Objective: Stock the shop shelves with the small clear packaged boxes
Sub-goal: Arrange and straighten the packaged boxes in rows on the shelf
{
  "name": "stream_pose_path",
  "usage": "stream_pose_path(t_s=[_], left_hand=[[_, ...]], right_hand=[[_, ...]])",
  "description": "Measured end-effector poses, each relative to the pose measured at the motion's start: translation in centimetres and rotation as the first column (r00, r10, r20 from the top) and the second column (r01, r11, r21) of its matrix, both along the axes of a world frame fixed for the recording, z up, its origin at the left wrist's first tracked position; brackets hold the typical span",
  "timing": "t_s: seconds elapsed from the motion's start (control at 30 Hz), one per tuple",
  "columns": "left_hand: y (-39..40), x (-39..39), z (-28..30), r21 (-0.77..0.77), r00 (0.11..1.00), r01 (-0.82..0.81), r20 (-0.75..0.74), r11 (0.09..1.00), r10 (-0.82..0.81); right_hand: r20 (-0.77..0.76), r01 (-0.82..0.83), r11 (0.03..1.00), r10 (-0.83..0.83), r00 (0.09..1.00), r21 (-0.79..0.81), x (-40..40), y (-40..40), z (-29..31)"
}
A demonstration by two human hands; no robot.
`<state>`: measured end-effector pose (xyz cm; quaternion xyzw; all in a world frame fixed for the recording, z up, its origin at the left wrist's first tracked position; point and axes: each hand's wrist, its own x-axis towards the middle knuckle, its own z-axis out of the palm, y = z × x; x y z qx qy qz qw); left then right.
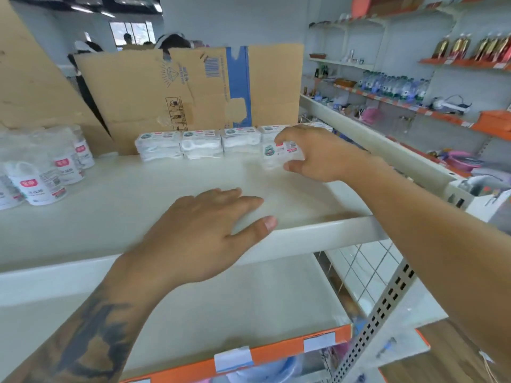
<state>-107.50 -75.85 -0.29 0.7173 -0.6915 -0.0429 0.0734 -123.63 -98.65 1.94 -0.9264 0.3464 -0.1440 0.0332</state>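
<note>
My right hand (pixel 318 153) pinches one small clear box (pixel 279 156) between thumb and fingers, just above the top shelf (pixel 124 217) and directly in front of the row of stacked boxes (pixel 199 145) at the rear. Bare shelf surface extends from this grip toward the front lip. My left hand (pixel 204 230) lies flat, fingers straight, at that lip. A cardboard sheet (pixel 193 87) stands behind the row. White tubs (pixel 41 175) stand well to the left.
</note>
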Motion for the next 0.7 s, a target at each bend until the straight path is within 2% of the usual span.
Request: stream_pose_path(t_s=[0.1, 0.2, 0.3, 0.4, 0.57, 0.7], left_hand=[[-0.2, 0.0, 0.0, 0.019, 1.0, -0.014, -0.002, 1.0, 0.014], [-0.2, 0.1, -0.5, -0.006, 1.0, -0.018, -0.007, 1.0, 0.018], [-0.3, 0.0, -0.5, -0.028, 0.998, -0.034, -0.062, 0.999, 0.032], [-0.4, -0.2, -0.4, -0.053, 0.995, -0.03, -0.095, 0.998, 0.025], [-0.4, 0.0, -0.7, -0.087, 0.99, -0.056, -0.133, 0.995, 0.044], [-0.7, -0.1, -0.8, -0.104, 0.986, -0.077, -0.158, 0.992, 0.06]], right_hand=[[-0.034, 0.009, 1.0, -0.01, 0.999, -0.027, 0.1, -1.0, -0.8], [-0.098, 0.094, 0.981, -0.111, 0.989, -0.167, 0.0, -1.3, -1.3], [-0.127, 0.153, 0.966, -0.182, 0.975, -0.209, 0.2, -1.2, -1.8], [-0.148, 0.165, 0.969, -0.193, 0.97, -0.184, 0.2, -1.0, -1.9], [-0.098, 0.16, 0.987, -0.162, 0.982, -0.022, 0.3, -1.2, -2.0], [-0.086, 0.157, 0.988, -0.155, 0.984, 0.008, 0.5, -1.3, -2.1]])
